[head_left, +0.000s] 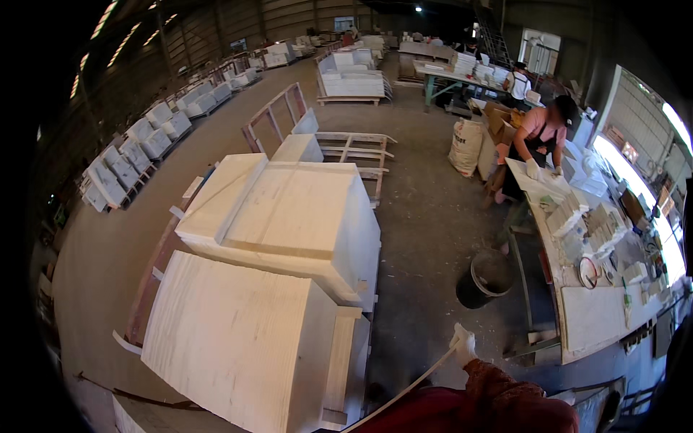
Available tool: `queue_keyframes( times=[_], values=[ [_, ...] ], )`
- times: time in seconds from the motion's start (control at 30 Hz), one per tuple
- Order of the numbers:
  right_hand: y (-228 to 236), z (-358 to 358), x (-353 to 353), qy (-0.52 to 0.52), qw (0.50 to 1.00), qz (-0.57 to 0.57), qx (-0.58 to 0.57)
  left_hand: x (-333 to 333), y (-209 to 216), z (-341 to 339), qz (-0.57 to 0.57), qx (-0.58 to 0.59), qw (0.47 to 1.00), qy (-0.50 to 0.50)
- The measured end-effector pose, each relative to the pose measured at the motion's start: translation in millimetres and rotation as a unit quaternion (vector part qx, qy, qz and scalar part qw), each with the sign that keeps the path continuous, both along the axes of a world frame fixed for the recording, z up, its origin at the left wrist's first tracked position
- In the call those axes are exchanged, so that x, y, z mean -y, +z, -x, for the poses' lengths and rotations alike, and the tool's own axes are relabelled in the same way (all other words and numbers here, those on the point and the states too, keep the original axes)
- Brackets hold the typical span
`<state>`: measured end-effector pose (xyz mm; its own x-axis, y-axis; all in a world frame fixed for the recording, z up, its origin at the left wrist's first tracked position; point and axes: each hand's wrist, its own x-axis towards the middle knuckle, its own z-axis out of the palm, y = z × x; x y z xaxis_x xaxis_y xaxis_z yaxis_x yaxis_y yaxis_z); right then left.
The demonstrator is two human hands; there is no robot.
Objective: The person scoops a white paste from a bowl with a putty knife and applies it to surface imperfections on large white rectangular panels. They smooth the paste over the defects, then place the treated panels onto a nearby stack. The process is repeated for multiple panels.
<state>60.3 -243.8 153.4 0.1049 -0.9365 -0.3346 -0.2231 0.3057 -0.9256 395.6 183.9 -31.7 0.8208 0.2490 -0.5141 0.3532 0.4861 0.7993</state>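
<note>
My right hand, in a white glove with a reddish sleeve behind it, is closed on the upper end of a long, thin pale strip. The strip slants down to the lower edge of the picture; whether it is a narrow strip or a slab seen edge-on I cannot tell. My left hand is out of view. To the left of the strip stands a large stack of thin white slabs, and beyond it a bigger strapped stack of white slabs.
A black bucket stands beside a long worktable with white pieces and tools. Across that table a co-worker in white gloves handles a slab. A white sack and wooden frames are farther off. More slab stacks line the left.
</note>
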Motion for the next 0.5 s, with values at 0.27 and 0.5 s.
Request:
queue_keyframes(
  times=[0.27, 0.5],
  values=[
    [28.0, 180.6, -49.6, -0.309, 0.942, -0.040, 0.123, 99.6, 47.5, 22.4, -0.057, 0.006, 0.971, -0.233],
    [4.3, 348.9, -112.3, -0.520, 0.838, -0.053, 0.155, 166.0, 81.6, 102.9, -0.035, 0.035, 0.935, -0.351]
  ],
)
